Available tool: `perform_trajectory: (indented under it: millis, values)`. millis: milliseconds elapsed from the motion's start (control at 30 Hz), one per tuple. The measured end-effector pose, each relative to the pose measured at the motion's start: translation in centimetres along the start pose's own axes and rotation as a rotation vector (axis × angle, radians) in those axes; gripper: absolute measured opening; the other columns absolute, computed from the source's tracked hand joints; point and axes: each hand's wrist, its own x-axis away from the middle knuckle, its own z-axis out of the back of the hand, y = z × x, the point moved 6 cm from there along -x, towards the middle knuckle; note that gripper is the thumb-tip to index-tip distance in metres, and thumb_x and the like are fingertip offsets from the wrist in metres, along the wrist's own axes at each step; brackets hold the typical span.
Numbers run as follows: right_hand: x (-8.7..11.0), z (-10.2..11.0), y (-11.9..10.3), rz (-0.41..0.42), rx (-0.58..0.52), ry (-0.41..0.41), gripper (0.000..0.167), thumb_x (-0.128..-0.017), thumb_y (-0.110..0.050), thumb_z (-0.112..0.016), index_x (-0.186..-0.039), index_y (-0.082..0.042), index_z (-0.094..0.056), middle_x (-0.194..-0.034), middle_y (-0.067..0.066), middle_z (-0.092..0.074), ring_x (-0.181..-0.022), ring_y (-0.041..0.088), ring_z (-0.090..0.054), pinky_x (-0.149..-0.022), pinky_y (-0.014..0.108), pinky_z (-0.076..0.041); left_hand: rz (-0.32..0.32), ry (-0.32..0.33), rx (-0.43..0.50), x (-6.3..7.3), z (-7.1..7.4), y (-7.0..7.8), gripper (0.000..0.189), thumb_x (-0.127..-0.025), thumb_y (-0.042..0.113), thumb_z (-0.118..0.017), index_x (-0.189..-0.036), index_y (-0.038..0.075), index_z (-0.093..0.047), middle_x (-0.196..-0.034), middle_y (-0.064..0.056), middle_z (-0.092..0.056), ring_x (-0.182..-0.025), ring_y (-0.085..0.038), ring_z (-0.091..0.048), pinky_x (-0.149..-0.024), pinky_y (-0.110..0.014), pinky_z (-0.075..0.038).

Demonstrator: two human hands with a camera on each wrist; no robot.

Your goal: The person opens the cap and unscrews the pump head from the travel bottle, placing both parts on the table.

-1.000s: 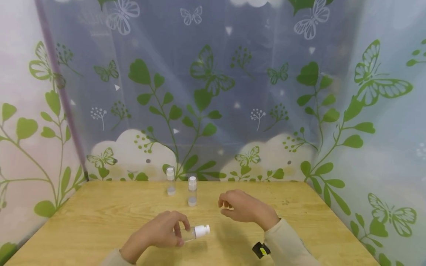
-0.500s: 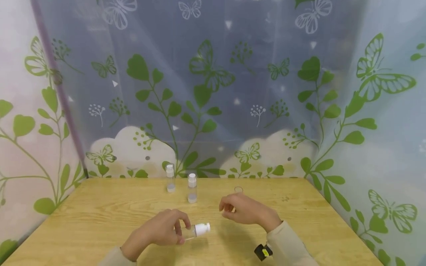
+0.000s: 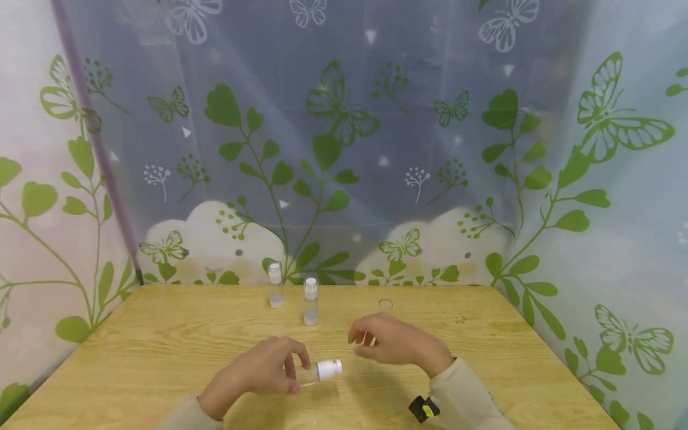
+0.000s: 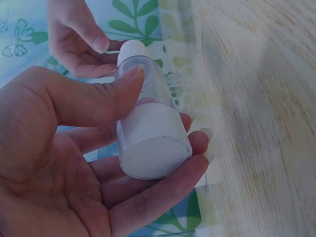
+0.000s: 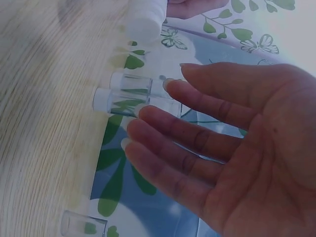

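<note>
My left hand (image 3: 263, 367) holds a small clear pump bottle (image 3: 329, 369) with a white top, tilted nearly level, its top pointing right. In the left wrist view, thumb and fingers grip the bottle (image 4: 153, 140) around its body, and its white base faces the camera. My right hand (image 3: 395, 340) hovers just right of the bottle's top, touching nothing. Its fingers are loosely bent, with the palm bare in the right wrist view. Behind the right hand, a clear cap (image 3: 386, 303) stands on the table, its rim showing as a thin ring.
Two similar capped bottles (image 3: 276, 292) (image 3: 310, 307) stand upright toward the back of the wooden table (image 3: 161, 334). A patterned curtain (image 3: 344, 179) rises right behind the table's far edge. A black device with a yellow mark (image 3: 423, 409) is beside the right sleeve.
The view has shifted slightly, and the clear cap behind the right hand has come into sight. My right hand has edged left toward the bottle's top; my left hand keeps its grip.
</note>
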Motion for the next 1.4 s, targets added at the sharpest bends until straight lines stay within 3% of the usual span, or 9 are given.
perform_trajectory:
  millis: [467,733,933,1167,1400]
  values:
    - [-0.5,-1.4,-1.8,0.032,-0.042,-0.044,0.023,-0.1,-0.015,-0.066,-0.123,-0.011,-0.068,-0.124,0.01,-0.071,-0.102,0.012,-0.069,-0.082,0.018,-0.056,-0.001,-0.013,0.021,-0.1,-0.6,0.4,0.031,-0.076,0.0,-0.083,-0.105,0.005,-0.073,-0.076,-0.004,-0.075,-0.059,-0.004,-0.064,-0.059,-0.021,-0.054]
    - [-1.1,-2.6,-2.0,0.04,-0.056,-0.085,0.027,-0.102,-0.018,-0.065,-0.126,-0.007,-0.068,-0.126,0.01,-0.071,-0.101,0.01,-0.069,-0.082,0.018,-0.056,0.028,-0.022,0.003,-0.3,-0.7,0.2,0.031,-0.076,0.001,-0.083,-0.105,0.008,-0.073,-0.078,0.0,-0.073,-0.063,-0.008,-0.063,-0.062,-0.028,-0.054]
    - [-1.0,-2.7,-2.3,0.055,-0.034,-0.082,0.026,-0.102,-0.018,-0.065,-0.125,-0.007,-0.068,-0.124,0.009,-0.072,-0.099,0.012,-0.07,-0.08,0.018,-0.056,0.01,-0.017,-0.02,-0.4,-0.7,0.3,0.034,-0.077,0.003,-0.084,-0.108,0.008,-0.072,-0.08,0.001,-0.074,-0.068,-0.007,-0.063,-0.064,-0.028,-0.053]
    - [-0.8,-2.9,-1.9,0.041,-0.011,-0.083,0.021,-0.102,-0.018,-0.065,-0.121,-0.012,-0.071,-0.12,0.003,-0.075,-0.094,0.002,-0.067,-0.082,0.017,-0.056,-0.022,-0.023,-0.029,-1.0,-1.0,0.9,0.038,-0.079,0.007,-0.085,-0.114,0.008,-0.071,-0.08,0.003,-0.074,-0.069,-0.005,-0.063,-0.067,-0.028,-0.054]
    - [-1.1,-3.3,-2.1,0.018,-0.008,-0.11,0.022,-0.102,-0.019,-0.065,-0.121,-0.012,-0.072,-0.115,-0.001,-0.077,-0.091,-0.002,-0.067,-0.082,0.014,-0.054,-0.024,-0.007,-0.035,-0.9,-1.1,0.6,0.035,-0.077,0.005,-0.084,-0.111,0.006,-0.073,-0.078,0.005,-0.073,-0.071,-0.005,-0.063,-0.076,-0.043,-0.059]
